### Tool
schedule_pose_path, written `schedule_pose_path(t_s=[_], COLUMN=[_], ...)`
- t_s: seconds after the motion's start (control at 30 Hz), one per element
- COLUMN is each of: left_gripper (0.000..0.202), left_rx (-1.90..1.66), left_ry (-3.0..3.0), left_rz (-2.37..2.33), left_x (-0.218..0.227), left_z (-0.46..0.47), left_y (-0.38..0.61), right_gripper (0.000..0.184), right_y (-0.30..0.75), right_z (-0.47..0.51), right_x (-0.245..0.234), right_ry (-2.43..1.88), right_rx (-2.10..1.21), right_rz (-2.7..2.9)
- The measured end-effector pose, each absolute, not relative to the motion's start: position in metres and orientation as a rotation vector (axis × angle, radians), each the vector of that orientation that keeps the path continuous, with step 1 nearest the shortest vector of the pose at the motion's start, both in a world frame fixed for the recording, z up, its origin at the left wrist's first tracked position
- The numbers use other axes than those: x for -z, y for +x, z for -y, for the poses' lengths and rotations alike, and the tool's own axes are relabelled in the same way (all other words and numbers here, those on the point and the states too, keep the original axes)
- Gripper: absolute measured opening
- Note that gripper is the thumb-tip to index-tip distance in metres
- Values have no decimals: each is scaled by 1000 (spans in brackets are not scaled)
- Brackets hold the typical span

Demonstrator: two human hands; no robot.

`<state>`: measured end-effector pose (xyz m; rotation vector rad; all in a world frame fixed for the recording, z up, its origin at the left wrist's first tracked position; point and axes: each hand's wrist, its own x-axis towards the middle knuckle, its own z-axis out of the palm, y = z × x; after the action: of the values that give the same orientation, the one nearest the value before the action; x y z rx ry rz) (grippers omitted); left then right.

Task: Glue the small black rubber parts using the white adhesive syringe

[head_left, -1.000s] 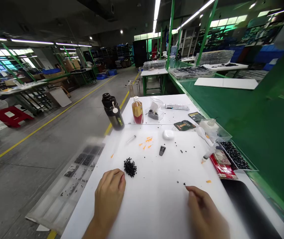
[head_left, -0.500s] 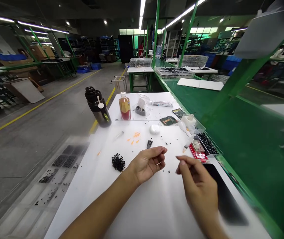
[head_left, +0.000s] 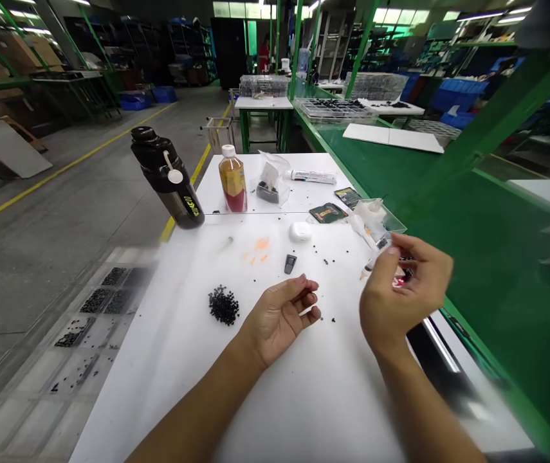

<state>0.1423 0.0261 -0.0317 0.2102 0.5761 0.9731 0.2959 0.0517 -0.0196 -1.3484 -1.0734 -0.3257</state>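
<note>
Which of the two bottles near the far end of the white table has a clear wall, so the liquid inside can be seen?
The plastic bottle with the white cap: amber liquid shows through it. The black drinking bottle beside it has a dark body and black lid.

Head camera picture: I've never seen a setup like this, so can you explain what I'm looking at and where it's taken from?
This picture comes from a camera worn on a person's head, looking forward and down, so the two arms coming in from the bottom are that person's own. The left hand is low over a white table, fingers loosely curled, beside a pile of black granules. The right hand is raised near a syringe; I can't tell whether it holds anything. Also on the table are a white case, a bottle and a black flask. Beyond it are a grey floor and a green bench.
</note>
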Motion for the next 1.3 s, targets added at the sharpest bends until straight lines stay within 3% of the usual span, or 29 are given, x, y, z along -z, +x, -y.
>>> schedule_pose_path(t_s=[0.13, 0.3, 0.5, 0.77, 1.0, 1.13, 1.3], left_gripper=[8, 9, 9, 8, 6, 6, 8], left_rx=[-963, -950, -960, -951, -996, -991, -995], left_ry=[227, 235, 146, 159, 147, 146, 118], left_rz=[-523, -440, -443, -442, -441, -399, -384], left_x=[30, 29, 30, 28, 27, 27, 28], left_z=[-23, -20, -17, -15, -14, -13, -13], left_y=[144, 147, 152, 154, 152, 153, 153], right_gripper=[43, 73, 37, 39, 18, 23, 60], right_y=[312, 325, 330, 312, 285, 269, 269], right_z=[-56, -72, -79, -65, -52, -55, -52], right_x=[23, 42, 52, 17, -58, -92, -84], right_ry=[-1523, -1628, -1563, -1318, -896, -894, -764], right_rx=[102, -420, -747, -637, -957, -1046, -1199], right_rz=[915, 758, 775, 674, 811, 903, 846])
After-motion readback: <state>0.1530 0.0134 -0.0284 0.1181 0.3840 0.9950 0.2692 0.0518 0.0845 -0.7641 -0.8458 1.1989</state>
